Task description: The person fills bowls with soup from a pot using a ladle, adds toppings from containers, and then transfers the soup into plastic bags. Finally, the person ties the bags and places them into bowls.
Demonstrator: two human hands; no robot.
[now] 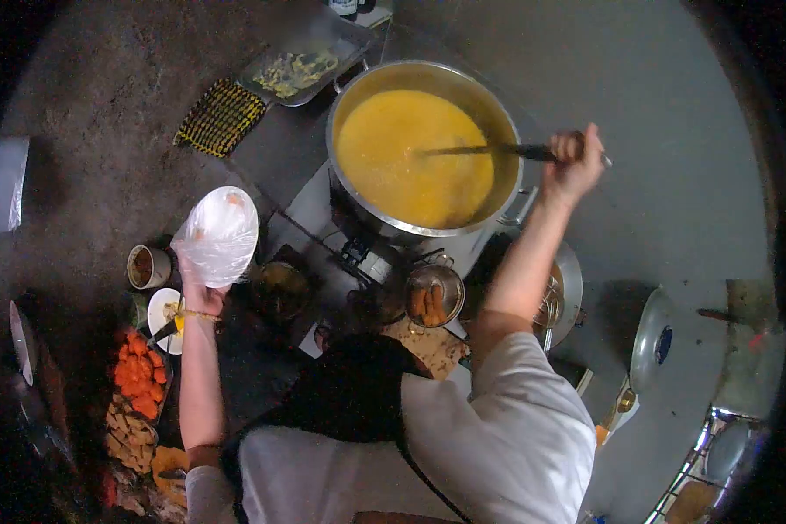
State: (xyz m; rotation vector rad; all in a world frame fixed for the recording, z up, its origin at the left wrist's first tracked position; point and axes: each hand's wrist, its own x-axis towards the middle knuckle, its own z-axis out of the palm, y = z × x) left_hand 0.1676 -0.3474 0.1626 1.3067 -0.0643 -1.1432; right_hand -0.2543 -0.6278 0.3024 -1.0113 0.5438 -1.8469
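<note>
Head view, right hand (573, 162) closed around ladle (506, 150), pot (421, 65) just left of it, left hand (203, 284) gripping bag (221, 231) from below.

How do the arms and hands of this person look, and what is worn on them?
Both arms are bare below short white sleeves. The left hand has a thin yellowish band at the wrist. The right hand shows no band or ring. Neither hand is gloved.

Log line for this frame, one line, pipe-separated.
left hand: holds clear plastic bag, raised | right hand: grips utensil, its end in yellow soup | pot: uncovered
</note>
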